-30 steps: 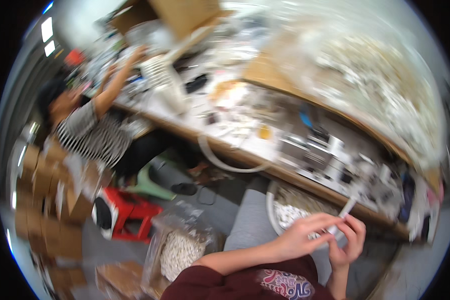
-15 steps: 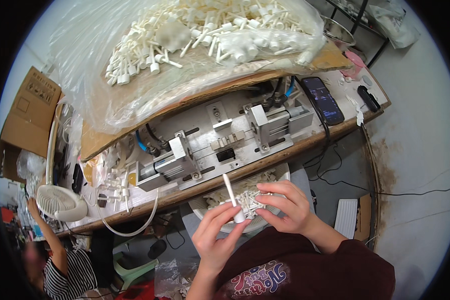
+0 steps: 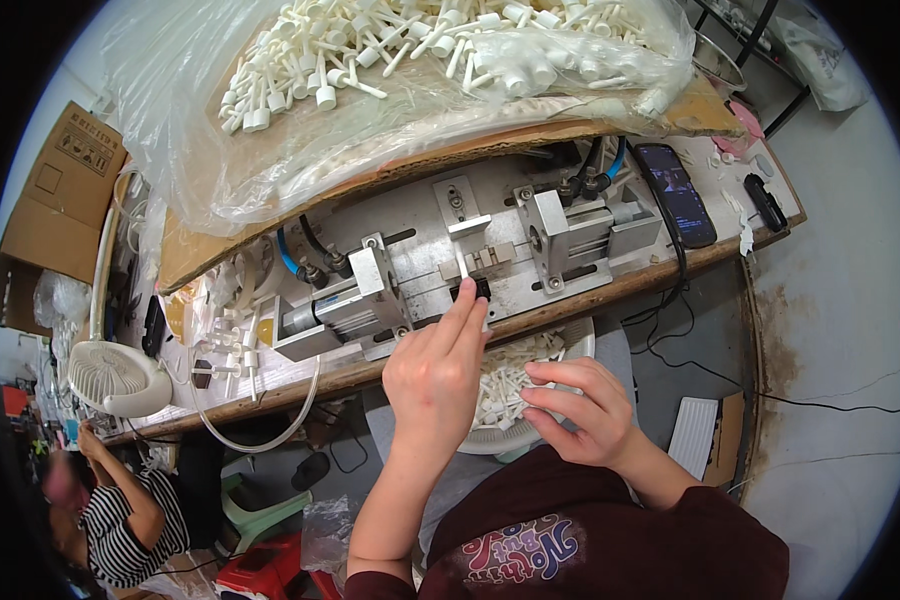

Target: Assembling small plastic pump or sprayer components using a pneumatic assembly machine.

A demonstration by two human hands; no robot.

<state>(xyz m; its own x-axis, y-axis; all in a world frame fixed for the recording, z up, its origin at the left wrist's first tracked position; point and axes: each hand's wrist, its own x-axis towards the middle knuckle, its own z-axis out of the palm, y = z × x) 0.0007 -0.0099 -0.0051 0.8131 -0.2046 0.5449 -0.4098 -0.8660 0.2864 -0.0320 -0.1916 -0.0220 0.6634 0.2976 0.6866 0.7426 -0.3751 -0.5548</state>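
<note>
My left hand (image 3: 432, 385) reaches over the table edge to the metal clamping fixture (image 3: 475, 262). Its closed fingers hold a white plastic stick (image 3: 462, 264), whose narrow end shows past the fingertips at the fixture's centre block. The hand hides the rest of the stick. My right hand (image 3: 592, 408) hovers above a white basket (image 3: 582, 340) of small white plastic rods (image 3: 505, 385). Its fingers are curled inward, with a small white bit at the fingertips that is too small to name.
Metal cylinder blocks (image 3: 350, 305) flank the fixture. Behind it, cardboard (image 3: 210, 238) bears a plastic bag of white capped sticks (image 3: 310, 80). A phone (image 3: 676, 195) lies right, a small fan (image 3: 120, 378) stands left. Another person in a striped top (image 3: 135, 525) sits at lower left.
My left hand has moved up and forward from above the basket to the fixture, taking the white stick along. My right hand has stayed over the basket, shifting slightly right.
</note>
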